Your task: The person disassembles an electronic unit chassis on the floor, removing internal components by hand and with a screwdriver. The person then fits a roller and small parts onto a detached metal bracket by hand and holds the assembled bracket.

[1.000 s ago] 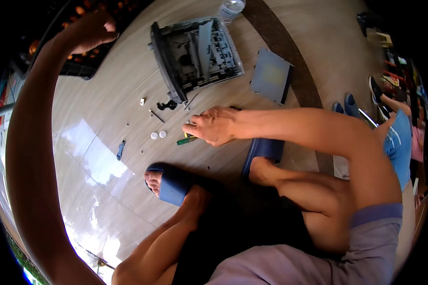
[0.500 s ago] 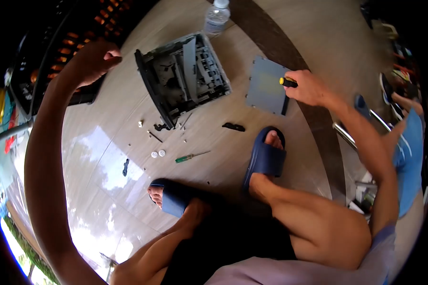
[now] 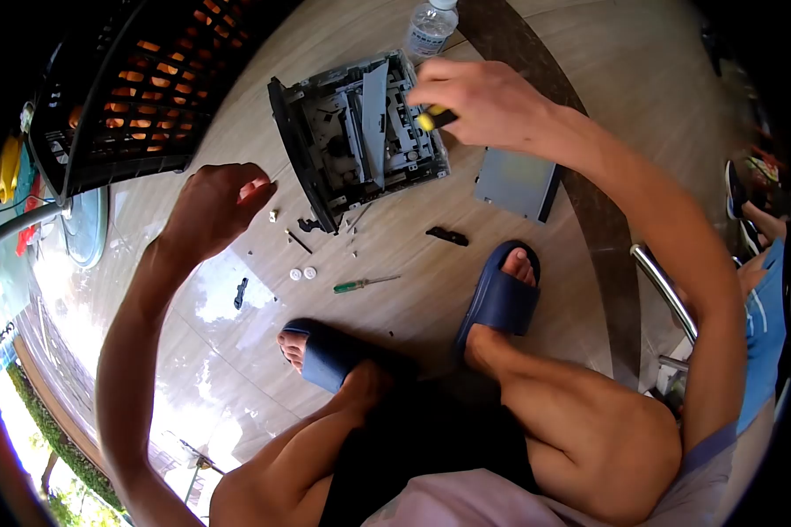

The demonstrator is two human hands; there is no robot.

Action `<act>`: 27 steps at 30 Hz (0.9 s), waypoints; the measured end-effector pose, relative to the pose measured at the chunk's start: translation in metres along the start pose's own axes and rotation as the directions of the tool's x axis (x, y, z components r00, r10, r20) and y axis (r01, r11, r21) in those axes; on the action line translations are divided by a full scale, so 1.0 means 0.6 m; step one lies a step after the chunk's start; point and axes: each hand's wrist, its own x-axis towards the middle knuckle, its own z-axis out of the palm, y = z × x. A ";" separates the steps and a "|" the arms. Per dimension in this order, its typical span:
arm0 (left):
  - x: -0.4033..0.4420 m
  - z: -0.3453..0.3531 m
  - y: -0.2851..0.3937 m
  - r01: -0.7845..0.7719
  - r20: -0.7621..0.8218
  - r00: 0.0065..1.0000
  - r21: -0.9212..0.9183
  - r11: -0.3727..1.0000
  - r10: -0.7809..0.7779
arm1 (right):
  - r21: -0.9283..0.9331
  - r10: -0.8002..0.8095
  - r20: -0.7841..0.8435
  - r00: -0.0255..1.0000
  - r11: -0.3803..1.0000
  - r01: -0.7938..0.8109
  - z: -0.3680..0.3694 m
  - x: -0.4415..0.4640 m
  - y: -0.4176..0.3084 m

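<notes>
My right hand (image 3: 479, 101) is closed on a yellow and black screwdriver handle (image 3: 435, 118), over the right side of an opened device (image 3: 360, 136). My left hand (image 3: 220, 206) hangs left of the device with fingers curled; what they hold, if anything, cannot be made out. The device's inner parts and a slanted grey strip (image 3: 374, 123) show. A grey metal plate (image 3: 514, 183) lies right of it. Below are a green screwdriver (image 3: 351, 286), a black part (image 3: 447, 235), two white wheels (image 3: 303, 274) and several small parts.
A black crate (image 3: 141, 97) stands at the upper left. A water bottle (image 3: 431, 28) is behind the device. My feet in blue sandals (image 3: 505, 294) rest on the floor. At the right edge another person's leg in blue shorts (image 3: 763, 316) shows beside a metal tube (image 3: 665, 290).
My right hand first reached low by the green screwdriver, then rose over the plate with the yellow handle, and now is over the device. My left hand has come down from the crate.
</notes>
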 end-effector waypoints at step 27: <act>-0.032 0.147 0.003 -0.077 0.407 0.910 -0.032 0.997 0.083 | -0.298 -0.303 0.440 0.845 0.839 0.456 0.074 0.124 -0.022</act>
